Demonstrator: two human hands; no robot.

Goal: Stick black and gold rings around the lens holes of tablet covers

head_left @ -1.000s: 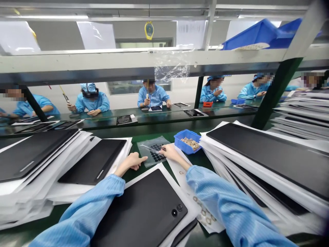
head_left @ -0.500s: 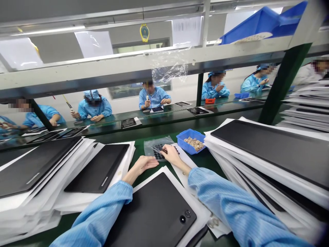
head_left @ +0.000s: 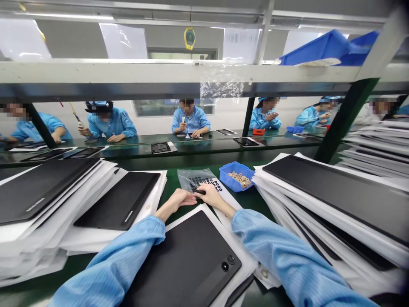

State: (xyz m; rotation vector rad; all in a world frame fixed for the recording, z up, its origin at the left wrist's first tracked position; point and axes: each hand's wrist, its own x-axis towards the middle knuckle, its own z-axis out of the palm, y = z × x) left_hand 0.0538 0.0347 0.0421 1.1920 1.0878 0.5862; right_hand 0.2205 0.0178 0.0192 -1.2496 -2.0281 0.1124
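My right hand (head_left: 209,195) is closed around thin tweezers (head_left: 195,189), whose tips reach toward a clear plastic sheet of small black round stickers (head_left: 204,181). Beside it, my left hand (head_left: 179,199) rests on the green mat with its fingers curled in, touching the right hand's thumb side. Just below both hands lies a black tablet back cover (head_left: 187,260) on a white sheet, its two camera holes (head_left: 228,263) near the right edge.
A small blue tray (head_left: 237,176) of tan rings sits behind the sticker sheet. Stacks of black covers in white sleeves rise at left (head_left: 47,192) and right (head_left: 335,196). Across a green conveyor (head_left: 179,147), several people in blue coats work.
My right hand has drawn the tweezers back from the sticker sheet toward me, and my left hand has curled in and closed up against it. The view tilted slightly.
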